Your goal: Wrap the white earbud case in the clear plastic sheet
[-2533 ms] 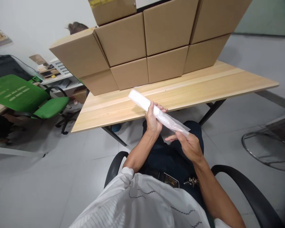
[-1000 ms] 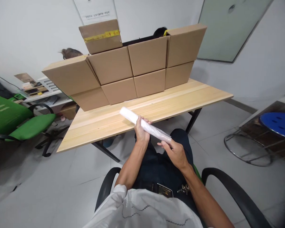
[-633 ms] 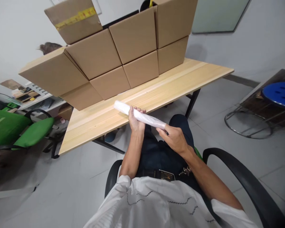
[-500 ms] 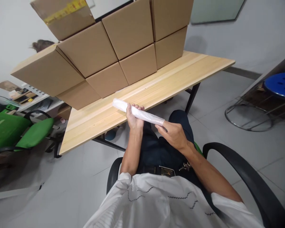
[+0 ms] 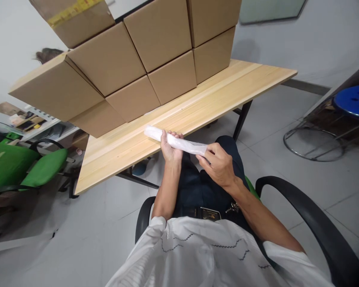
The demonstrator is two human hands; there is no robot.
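A long white roll point(image 5: 191, 147), which looks like thin plastic wrapped into a tube, lies slantwise across my lap near the table's front edge. My left hand point(image 5: 171, 147) is closed around its middle, thumb on the near side and fingers over the far side. At the roll's right end, my right hand point(image 5: 217, 163) pinches the flattened white plastic between thumb and fingers. The roll's left end sticks out over the wooden table point(image 5: 119, 155). What is inside the roll is hidden.
Cardboard boxes point(image 5: 107, 59) stand stacked along the table's back. A black armrest point(image 5: 302, 207) is at my right. Farther right stands a blue stool point(image 5: 354, 101) with metal legs. Green chairs point(image 5: 44, 167) are at the left. Part of a person's head point(image 5: 48, 55) shows behind the boxes.
The roll's right part has bent slightly downward, and my right hand has turned and shifted a little. The left hand keeps its hold. The whole view has moved slightly.
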